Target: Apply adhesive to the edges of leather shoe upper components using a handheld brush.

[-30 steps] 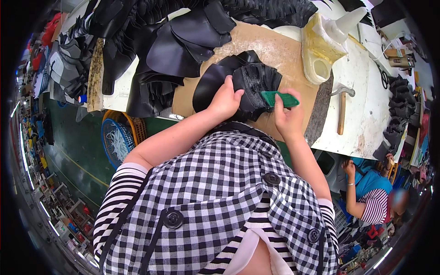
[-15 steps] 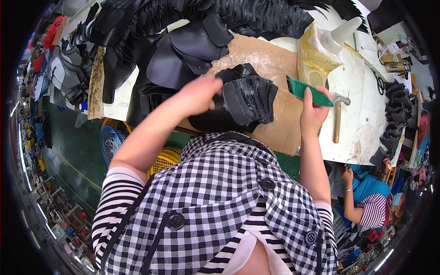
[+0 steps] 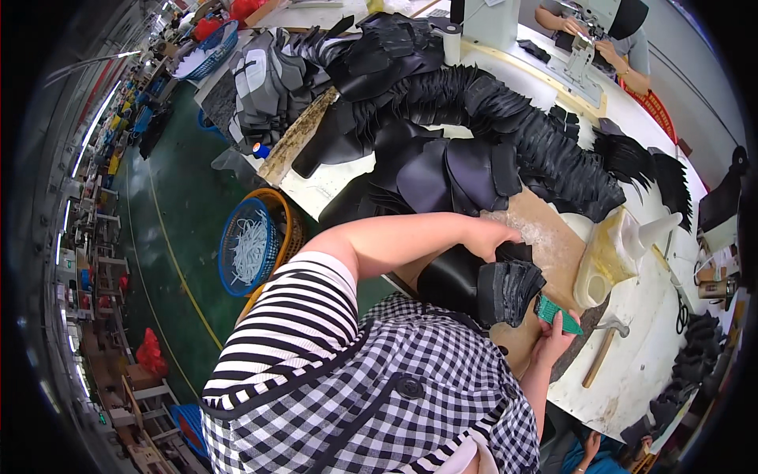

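Observation:
My left hand (image 3: 488, 237) reaches across to the upper edge of a fanned stack of black leather-like pieces (image 3: 509, 292). Its thumb and fingers are apart, and I see nothing held between them. In my right hand (image 3: 554, 341) is a green brush (image 3: 559, 316), gripped just right of that stack. Under the stack lies a sheet of brown cardboard (image 3: 545, 237). A yellowed glue container (image 3: 604, 268) with a white spout stands beyond the brush.
Long rows of overlapping black pieces (image 3: 505, 110) curve over the table. A hammer (image 3: 606, 351) lies at the right; scissors (image 3: 682, 314) are farther right. Baskets (image 3: 251, 245) stand on the floor at the left. At the far right, another person's hands (image 3: 608, 54) are at a sewing machine (image 3: 580, 59).
The view has swung left, so the table appears farther right and lower. My left hand has come to the stack's upper edge; the right hand still grips the brush, now closer to the stack.

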Demonstrator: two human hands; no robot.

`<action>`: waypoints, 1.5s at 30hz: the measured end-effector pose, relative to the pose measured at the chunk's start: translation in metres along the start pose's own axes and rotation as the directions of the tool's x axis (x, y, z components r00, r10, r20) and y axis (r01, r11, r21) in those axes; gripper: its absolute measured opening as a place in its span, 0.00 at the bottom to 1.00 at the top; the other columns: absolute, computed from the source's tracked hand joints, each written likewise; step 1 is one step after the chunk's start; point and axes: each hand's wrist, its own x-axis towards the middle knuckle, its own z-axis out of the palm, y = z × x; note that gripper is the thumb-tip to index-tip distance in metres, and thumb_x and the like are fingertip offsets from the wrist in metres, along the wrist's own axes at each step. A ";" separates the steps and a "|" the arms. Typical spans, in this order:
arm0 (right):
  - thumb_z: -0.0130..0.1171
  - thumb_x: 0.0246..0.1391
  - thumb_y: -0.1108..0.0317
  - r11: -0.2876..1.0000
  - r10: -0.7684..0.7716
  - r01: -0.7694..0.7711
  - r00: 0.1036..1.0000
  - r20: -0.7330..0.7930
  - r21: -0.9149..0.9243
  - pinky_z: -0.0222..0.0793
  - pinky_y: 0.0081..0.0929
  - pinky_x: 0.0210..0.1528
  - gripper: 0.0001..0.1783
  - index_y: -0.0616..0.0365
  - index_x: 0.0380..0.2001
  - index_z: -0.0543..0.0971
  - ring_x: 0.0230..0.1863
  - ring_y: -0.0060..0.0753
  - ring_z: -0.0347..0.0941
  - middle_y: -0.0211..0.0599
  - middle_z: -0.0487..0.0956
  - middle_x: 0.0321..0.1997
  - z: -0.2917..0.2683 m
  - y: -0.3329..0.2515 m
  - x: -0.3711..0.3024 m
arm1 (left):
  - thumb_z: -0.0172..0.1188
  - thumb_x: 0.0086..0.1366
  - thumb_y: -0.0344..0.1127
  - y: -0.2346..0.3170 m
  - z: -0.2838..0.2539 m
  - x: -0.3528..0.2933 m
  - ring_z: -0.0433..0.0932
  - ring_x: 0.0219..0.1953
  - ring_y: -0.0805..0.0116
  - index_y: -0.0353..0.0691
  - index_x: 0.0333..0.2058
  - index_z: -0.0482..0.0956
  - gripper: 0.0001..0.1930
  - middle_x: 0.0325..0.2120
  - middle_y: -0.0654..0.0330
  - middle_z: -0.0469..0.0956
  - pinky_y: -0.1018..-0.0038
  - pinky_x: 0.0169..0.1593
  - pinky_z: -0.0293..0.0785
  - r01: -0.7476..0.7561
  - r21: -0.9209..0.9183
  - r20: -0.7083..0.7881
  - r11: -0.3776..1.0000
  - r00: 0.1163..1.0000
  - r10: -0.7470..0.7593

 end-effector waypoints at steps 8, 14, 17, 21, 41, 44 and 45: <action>0.57 0.56 0.72 0.999 0.009 -0.009 1.000 0.011 -0.032 0.79 0.25 0.33 0.18 0.57 0.49 0.65 0.39 0.32 0.75 0.38 0.72 0.43 0.004 -0.004 0.002 | 0.70 0.41 0.27 -0.025 0.018 0.022 0.76 0.42 0.60 0.36 0.41 0.76 0.24 0.37 0.53 0.79 0.70 0.45 0.71 0.412 -0.196 0.074 0.890 0.911 -0.405; 0.56 0.57 0.73 0.997 -0.005 0.008 0.999 0.036 -0.077 0.79 0.25 0.34 0.18 0.57 0.49 0.65 0.40 0.31 0.74 0.37 0.71 0.43 -0.001 0.001 0.007 | 0.69 0.40 0.31 0.014 0.012 0.008 0.77 0.42 0.59 0.41 0.39 0.80 0.22 0.36 0.55 0.81 0.68 0.46 0.71 0.355 -0.042 0.102 0.934 0.931 -0.349; 0.56 0.57 0.72 0.998 -0.015 0.017 0.999 0.037 -0.063 0.79 0.26 0.34 0.17 0.57 0.48 0.66 0.39 0.31 0.74 0.36 0.71 0.43 0.001 0.001 0.005 | 0.65 0.43 0.29 0.020 0.014 -0.004 0.77 0.41 0.59 0.41 0.38 0.80 0.18 0.35 0.54 0.81 0.67 0.45 0.71 0.286 -0.034 0.018 0.958 0.958 -0.286; 0.57 0.56 0.72 0.999 -0.029 0.030 1.000 0.008 -0.032 0.79 0.26 0.35 0.17 0.56 0.48 0.66 0.40 0.32 0.74 0.37 0.71 0.43 0.002 0.005 0.007 | 0.62 0.46 0.28 0.040 0.013 -0.021 0.77 0.41 0.58 0.39 0.44 0.75 0.22 0.36 0.50 0.79 0.68 0.45 0.70 0.111 -0.116 0.003 0.987 0.994 -0.111; 0.57 0.56 0.70 0.999 -0.012 0.030 0.928 -0.373 0.042 0.79 0.21 0.31 0.20 0.55 0.52 0.66 0.36 0.29 0.75 0.38 0.73 0.44 0.013 0.009 0.004 | 0.60 0.52 0.22 -0.117 -0.328 -0.111 0.77 0.38 0.69 0.30 0.43 0.76 0.17 0.37 0.57 0.80 0.74 0.46 0.70 -0.174 -0.096 -0.986 0.980 -0.119 -0.117; 0.57 0.56 0.70 1.000 -0.005 0.015 0.918 -0.396 0.023 0.79 0.22 0.32 0.21 0.55 0.52 0.66 0.38 0.30 0.75 0.37 0.73 0.45 0.012 0.010 0.005 | 0.61 0.51 0.23 -0.184 -0.370 -0.089 0.77 0.41 0.65 0.30 0.45 0.74 0.19 0.41 0.53 0.79 0.73 0.48 0.70 -0.186 -0.132 -0.968 0.974 -0.185 -0.167; 0.57 0.56 0.70 1.000 0.005 -0.001 0.919 -0.394 0.009 0.78 0.22 0.32 0.21 0.55 0.52 0.66 0.40 0.30 0.74 0.37 0.72 0.46 0.009 0.011 0.003 | 0.61 0.51 0.24 -0.206 -0.379 -0.083 0.77 0.42 0.61 0.29 0.46 0.73 0.20 0.42 0.51 0.78 0.71 0.49 0.70 -0.099 -0.214 -0.936 0.972 -0.262 -0.233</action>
